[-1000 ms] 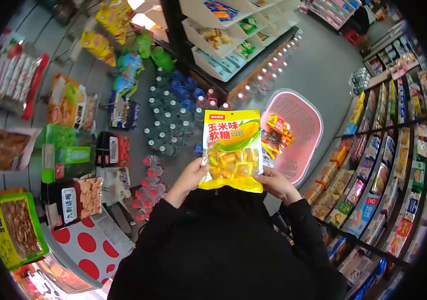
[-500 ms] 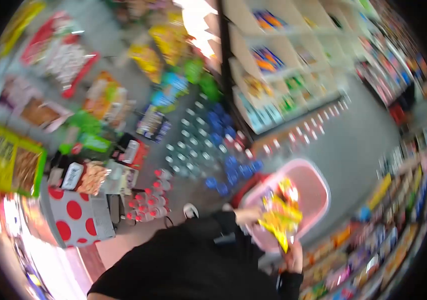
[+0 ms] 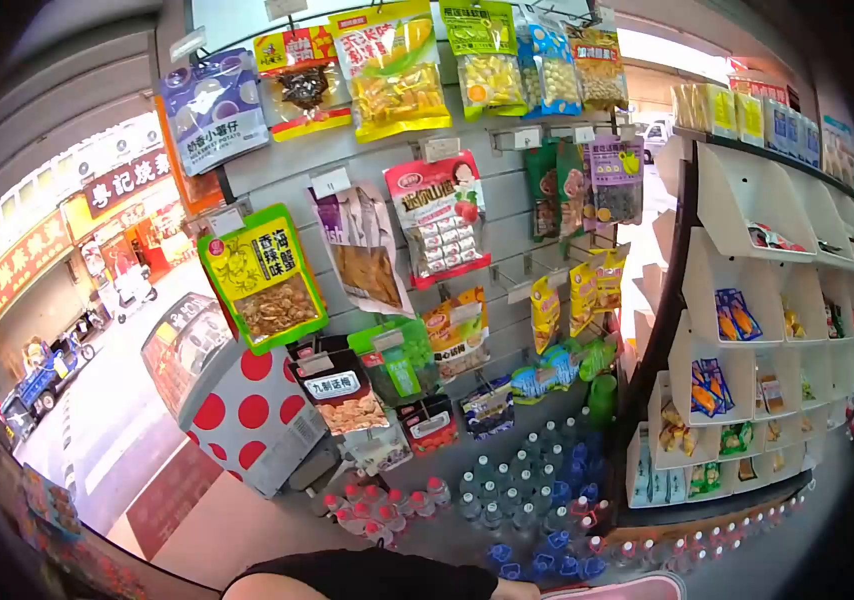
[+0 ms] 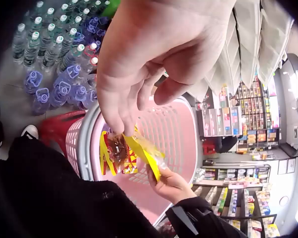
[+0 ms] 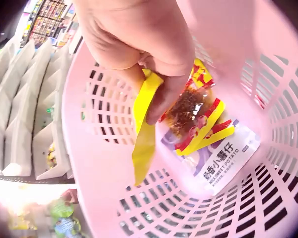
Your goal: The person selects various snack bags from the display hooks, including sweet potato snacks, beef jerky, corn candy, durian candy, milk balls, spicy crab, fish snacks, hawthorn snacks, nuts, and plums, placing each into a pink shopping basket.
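Observation:
My right hand (image 5: 139,39) pinches the yellow bag of corn gummies (image 5: 145,134) between thumb and fingers, inside the pink basket (image 5: 82,158). My left hand (image 4: 159,54) hangs over the basket, its thumb apart from the loosely bent fingers. Its fingertips overlap the bag's upper edge in the left wrist view. Below the bag lie a red-and-yellow snack bag (image 5: 188,111) with dark brown contents and a purple-and-white sweet potato bag (image 5: 231,158). In the head view only a bit of the left hand and the basket's rim (image 3: 627,588) show at the bottom edge.
Snack bags hang from a slatted wall, among them another corn gummy bag (image 3: 394,80). Clusters of water bottles (image 3: 522,480) and red-capped bottles (image 3: 387,510) stand on the floor. White tiered shelves (image 3: 737,390) are at the right, a red-dotted box (image 3: 257,415) at the left.
Both hands lowered the corn gummy bag from in front of the body into the basket, and the left hand let go. The head view swung up to the hanging snacks.

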The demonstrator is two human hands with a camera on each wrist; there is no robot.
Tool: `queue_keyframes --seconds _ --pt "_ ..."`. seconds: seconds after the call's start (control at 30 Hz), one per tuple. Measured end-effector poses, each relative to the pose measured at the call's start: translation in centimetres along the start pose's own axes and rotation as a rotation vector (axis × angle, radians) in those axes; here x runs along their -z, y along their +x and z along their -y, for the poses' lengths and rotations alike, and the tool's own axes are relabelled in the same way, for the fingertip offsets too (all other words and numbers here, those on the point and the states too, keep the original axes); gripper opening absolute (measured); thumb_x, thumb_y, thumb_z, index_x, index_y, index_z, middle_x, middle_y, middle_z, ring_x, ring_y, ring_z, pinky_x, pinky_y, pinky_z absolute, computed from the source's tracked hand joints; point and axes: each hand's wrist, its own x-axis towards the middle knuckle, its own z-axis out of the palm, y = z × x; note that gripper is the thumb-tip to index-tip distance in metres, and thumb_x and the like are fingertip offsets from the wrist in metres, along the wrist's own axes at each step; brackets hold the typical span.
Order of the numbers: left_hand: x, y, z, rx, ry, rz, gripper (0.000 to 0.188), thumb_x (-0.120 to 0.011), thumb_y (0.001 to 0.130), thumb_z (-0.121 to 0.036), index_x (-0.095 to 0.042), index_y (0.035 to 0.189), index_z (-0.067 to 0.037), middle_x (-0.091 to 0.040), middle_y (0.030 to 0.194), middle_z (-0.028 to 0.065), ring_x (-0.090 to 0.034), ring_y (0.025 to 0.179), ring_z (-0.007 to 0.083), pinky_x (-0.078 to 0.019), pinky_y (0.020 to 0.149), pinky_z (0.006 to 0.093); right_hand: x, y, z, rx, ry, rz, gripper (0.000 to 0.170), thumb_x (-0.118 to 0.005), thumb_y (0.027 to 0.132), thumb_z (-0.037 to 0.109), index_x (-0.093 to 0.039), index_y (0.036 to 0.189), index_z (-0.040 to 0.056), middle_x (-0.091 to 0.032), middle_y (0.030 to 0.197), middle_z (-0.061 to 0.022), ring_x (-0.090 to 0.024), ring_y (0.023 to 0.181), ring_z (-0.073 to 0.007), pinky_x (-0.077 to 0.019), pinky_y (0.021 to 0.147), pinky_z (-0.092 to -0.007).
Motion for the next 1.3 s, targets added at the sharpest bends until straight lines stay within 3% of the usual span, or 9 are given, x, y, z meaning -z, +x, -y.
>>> queue_keyframes --seconds 0.23,0.33,0.37,0.43,0.6,0.63,0.67,0.97,1.3 --pt "3.7 -5.0 0.6 -0.091 -0.176 -0.007 0.054 -0.061 0.073 -0.032 -0.042 0.115 -0.004 -0.056 0.097 0.0191 -0.059 0.075 0.0223 -0.0502 0.059 0.0322 -5.5 14.0 -0.2 0.110 0.078 0.225 0.027 -0.049 0.080 0.013 -0.044 0.106 0.0053 -0.050 0.098 -0.0074 -0.049 0.089 -0.0186 -0.0413 0.074 -0.0295" --pt "6.2 -5.3 1.9 -0.203 -0.089 -0.198 0.019 -0.052 0.077 -0.022 -0.048 0.092 -0.009 -0.053 0.065 0.0059 -0.053 0.054 0.0140 -0.0402 0.042 0.0256 -6.8 16.0 0.9 0.159 0.081 0.258 0.025 -0.050 0.079 0.012 -0.045 0.104 0.0069 -0.051 0.095 -0.0062 -0.050 0.087 -0.0173 -0.0416 0.072 -0.0280" --pt "7.8 -4.2 4.6 -0.392 -0.050 -0.160 0.021 -0.051 0.078 -0.022 -0.047 0.094 -0.009 -0.054 0.067 0.0072 -0.054 0.057 0.0145 -0.0406 0.041 0.0269 -6.5 15.4 1.2 0.170 0.079 0.248 0.025 -0.050 0.079 0.012 -0.045 0.103 0.0075 -0.051 0.095 -0.0058 -0.050 0.086 -0.0169 -0.0418 0.072 -0.0275" --pt "8.7 -6.4 1.6 -0.249 -0.546 0.173 0.017 -0.041 0.081 -0.021 -0.049 0.088 -0.008 -0.055 0.068 0.0139 -0.052 0.052 0.0243 -0.0374 0.038 0.0350 -4.1 11.4 0.9 0.171 0.064 0.183 0.024 -0.051 0.079 0.011 -0.046 0.102 0.0086 -0.051 0.093 -0.0049 -0.050 0.085 -0.0161 -0.0420 0.071 -0.0266" --pt "9.9 -12.0 -1.4 -0.332 -0.435 -0.097 0.025 -0.046 0.079 -0.023 -0.048 0.093 -0.003 -0.055 0.074 0.0155 -0.054 0.058 0.0263 -0.0419 0.044 0.0322 5.9 -8.5 1.3 0.154 -0.033 -0.134 0.022 -0.052 0.077 0.010 -0.048 0.099 0.0113 -0.053 0.089 -0.0028 -0.051 0.081 -0.0139 -0.0425 0.067 -0.0242" --pt "9.5 -13.8 -2.4 -0.247 -0.241 -0.313 0.024 -0.053 0.077 -0.016 -0.047 0.097 -0.004 -0.056 0.077 0.0120 -0.056 0.061 0.0199 -0.0436 0.047 0.0282 4.8 -8.0 2.9 0.179 -0.125 -0.048 0.016 -0.053 0.077 0.011 -0.049 0.093 0.0108 -0.050 0.081 -0.0007 -0.049 0.075 -0.0115 -0.0412 0.064 -0.0237" --pt "10.5 -14.9 -2.0 -0.264 -0.331 -0.281 0.029 -0.055 0.076 -0.015 -0.046 0.101 -0.004 -0.057 0.080 0.0090 -0.056 0.064 0.0154 -0.0450 0.052 0.0258 -4.3 -8.8 4.8 0.200 -0.091 -0.434 0.014 -0.052 0.078 0.011 -0.049 0.092 0.0100 -0.050 0.081 -0.0006 -0.048 0.075 -0.0111 -0.0402 0.064 -0.0235" --pt "17.5 -27.9 2.5 -0.224 -0.363 -0.610 0.024 -0.044 0.083 -0.012 -0.046 0.106 -0.003 -0.055 0.095 0.0109 -0.056 0.081 0.0173 -0.0455 0.070 0.0259 -26.7 -7.0 8.0 0.254 -0.359 -0.317 0.025 -0.047 0.082 0.007 -0.047 0.105 -0.0006 -0.053 0.099 -0.0077 -0.052 0.084 -0.0118 -0.0416 0.076 -0.0228" --pt "23.4 -37.8 6.0 -0.347 -0.454 -0.850 0.026 -0.043 0.083 -0.012 -0.046 0.106 -0.002 -0.055 0.094 0.0124 -0.057 0.078 0.0184 -0.0472 0.068 0.0276 -43.1 -3.9 5.0 0.171 -0.707 0.194 0.020 -0.046 0.083 0.007 -0.050 0.101 -0.0008 -0.057 0.093 -0.0077 -0.053 0.078 -0.0102 -0.0415 0.074 -0.0225"
